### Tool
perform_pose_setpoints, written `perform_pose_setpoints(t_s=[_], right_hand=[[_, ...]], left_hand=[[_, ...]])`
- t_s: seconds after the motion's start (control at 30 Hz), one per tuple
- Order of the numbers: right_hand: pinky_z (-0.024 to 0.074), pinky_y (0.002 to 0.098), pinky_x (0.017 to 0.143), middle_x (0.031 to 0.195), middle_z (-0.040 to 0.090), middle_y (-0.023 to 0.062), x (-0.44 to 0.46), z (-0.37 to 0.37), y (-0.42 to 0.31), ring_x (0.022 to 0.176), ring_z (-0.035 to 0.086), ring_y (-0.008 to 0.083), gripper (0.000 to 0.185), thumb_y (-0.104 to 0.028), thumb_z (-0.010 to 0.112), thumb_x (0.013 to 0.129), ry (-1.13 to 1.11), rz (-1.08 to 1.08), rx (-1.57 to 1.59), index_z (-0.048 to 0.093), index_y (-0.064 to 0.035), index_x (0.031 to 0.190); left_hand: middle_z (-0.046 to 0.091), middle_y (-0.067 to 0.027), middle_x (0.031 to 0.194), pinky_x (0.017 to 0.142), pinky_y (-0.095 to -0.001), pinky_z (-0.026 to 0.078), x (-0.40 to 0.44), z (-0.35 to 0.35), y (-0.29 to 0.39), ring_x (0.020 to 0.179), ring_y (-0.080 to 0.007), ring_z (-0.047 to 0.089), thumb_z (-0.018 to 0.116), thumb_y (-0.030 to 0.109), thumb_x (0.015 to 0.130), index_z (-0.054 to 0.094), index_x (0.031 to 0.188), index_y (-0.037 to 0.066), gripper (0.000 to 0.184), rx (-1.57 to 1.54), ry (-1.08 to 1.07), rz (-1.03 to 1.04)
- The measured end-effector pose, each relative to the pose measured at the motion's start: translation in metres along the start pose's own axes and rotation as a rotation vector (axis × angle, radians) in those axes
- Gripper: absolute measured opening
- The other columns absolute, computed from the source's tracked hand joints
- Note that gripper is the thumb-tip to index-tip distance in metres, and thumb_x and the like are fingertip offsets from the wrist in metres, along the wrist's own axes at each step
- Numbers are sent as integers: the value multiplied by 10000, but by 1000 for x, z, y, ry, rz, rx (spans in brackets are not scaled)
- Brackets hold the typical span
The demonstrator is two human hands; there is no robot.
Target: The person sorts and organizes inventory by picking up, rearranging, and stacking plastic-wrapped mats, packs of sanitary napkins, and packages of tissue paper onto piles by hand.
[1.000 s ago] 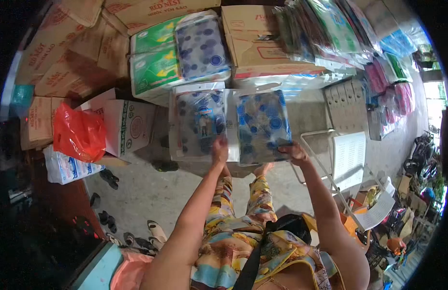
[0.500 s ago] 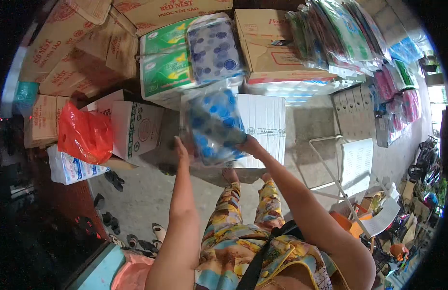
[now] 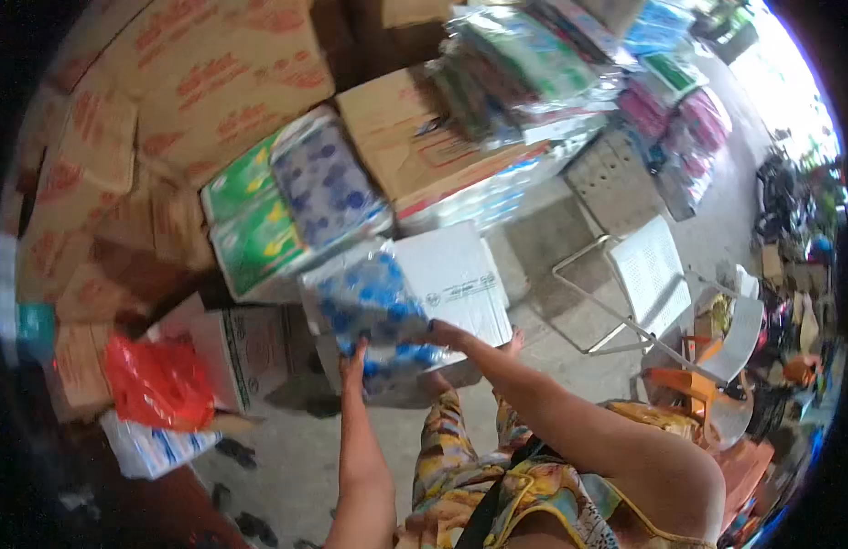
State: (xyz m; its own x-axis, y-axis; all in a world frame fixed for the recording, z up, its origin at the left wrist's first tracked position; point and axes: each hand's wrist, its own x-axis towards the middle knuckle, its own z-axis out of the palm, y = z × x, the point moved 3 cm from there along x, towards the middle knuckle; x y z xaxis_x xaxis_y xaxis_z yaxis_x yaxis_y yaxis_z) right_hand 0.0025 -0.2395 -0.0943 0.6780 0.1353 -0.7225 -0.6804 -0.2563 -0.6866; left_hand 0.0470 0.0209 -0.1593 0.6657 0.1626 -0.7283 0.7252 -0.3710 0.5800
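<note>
A clear plastic package with blue dots [image 3: 364,297] lies over the left part of a white carton [image 3: 456,284]. My left hand [image 3: 354,366] is at the package's lower edge, its thumb up and its fingers against the plastic. My right hand [image 3: 449,337] grips the package's right edge, the fingertips partly hidden. Just behind, a similar package with dark blue dots [image 3: 325,174] rests beside green packs [image 3: 254,215]. Whatever lies under the blue-dotted package is hidden.
Brown cartons [image 3: 232,87] are stacked at the back left. A red plastic bag [image 3: 158,380] sits at the left, near a box. Plastic-wrapped packages [image 3: 534,69] are piled at the back. A white folding chair [image 3: 653,279] stands at the right.
The right-hand blue-dotted package has moved left over the other one, uncovering the white carton. My left hand let go and has come back to the package. The view has tilted.
</note>
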Motion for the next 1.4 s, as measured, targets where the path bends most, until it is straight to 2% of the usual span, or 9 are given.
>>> perform_pose_setpoints(t_s=[0.1, 0.2, 0.27, 0.43, 0.5, 0.63, 0.8, 1.13, 1.4], right_hand=[[431, 436, 764, 1127, 484, 134, -23, -4, -17, 985, 486, 296, 719, -408, 686, 648, -139, 193, 64, 395, -22, 1180], [417, 396, 798, 1122, 496, 121, -42, -4, -18, 990, 489, 272, 671, -385, 702, 635, -32, 202, 130, 447, -40, 1151], [407, 356, 813, 1130, 497, 109, -37, -3, -2, 988, 492, 247, 638, -363, 713, 624, -74, 12, 223, 479, -54, 1130], [441, 313, 720, 917, 581, 110, -64, -24, -4, 808, 538, 186, 535, -250, 727, 627, -39, 67, 229, 513, 35, 1026], [442, 313, 718, 904, 583, 111, -87, -34, -14, 801, 541, 184, 536, -255, 722, 634, -70, 6, 268, 508, 44, 1024], [442, 302, 748, 969, 560, 134, -138, -61, -27, 879, 534, 198, 646, -348, 714, 640, -151, -146, 247, 465, 51, 1083], [423, 305, 806, 989, 553, 118, -203, -127, -39, 913, 521, 200, 648, -371, 698, 665, 47, -312, 27, 455, 41, 1103], [408, 349, 862, 1117, 515, 117, -296, -267, -20, 986, 511, 212, 610, -512, 372, 835, -187, -366, 792, 435, -1, 1161], [488, 400, 728, 1067, 530, 109, -386, -326, 3, 902, 555, 251, 630, -531, 459, 769, -110, -490, 936, 383, -91, 1214]], left_hand=[[462, -191, 1153, 828, -394, 370, -1, 1, -5, 1023, -303, 462, 680, 543, 588, 386, 1175, -77, 903, 125, -30, -75], [473, -189, 1131, 810, -394, 376, -33, 6, 15, 1010, -309, 469, 680, 554, 579, 384, 1181, -65, 913, -25, 30, 90], [485, -142, 1117, 791, -369, 385, -59, 4, 23, 997, -277, 476, 681, 553, 579, 386, 1192, -35, 899, -145, -57, -171], [549, -69, 995, 715, -331, 443, -119, -8, 49, 836, -210, 556, 633, 449, 696, 469, 1130, 47, 613, -375, -237, -176], [581, -63, 901, 699, -351, 467, -143, 0, 61, 778, -225, 573, 620, 377, 727, 542, 990, 80, 405, -628, -548, -161], [592, -57, 819, 669, -343, 478, -176, 17, 71, 734, -227, 574, 628, 321, 722, 566, 834, 83, 270, -680, -537, -243], [583, -61, 805, 645, -338, 474, -215, 64, 112, 712, -220, 566, 604, 298, 740, 562, 863, 74, 259, -722, -660, -108], [502, -83, 1099, 859, -377, 382, -332, 171, 257, 1002, -247, 482, 504, 199, 805, 426, 1164, 50, 397, -829, -923, 264], [540, -46, 1043, 802, -335, 425, -392, 249, 306, 942, -196, 520, 546, 265, 793, 491, 1092, 62, 365, -709, -885, 376]])
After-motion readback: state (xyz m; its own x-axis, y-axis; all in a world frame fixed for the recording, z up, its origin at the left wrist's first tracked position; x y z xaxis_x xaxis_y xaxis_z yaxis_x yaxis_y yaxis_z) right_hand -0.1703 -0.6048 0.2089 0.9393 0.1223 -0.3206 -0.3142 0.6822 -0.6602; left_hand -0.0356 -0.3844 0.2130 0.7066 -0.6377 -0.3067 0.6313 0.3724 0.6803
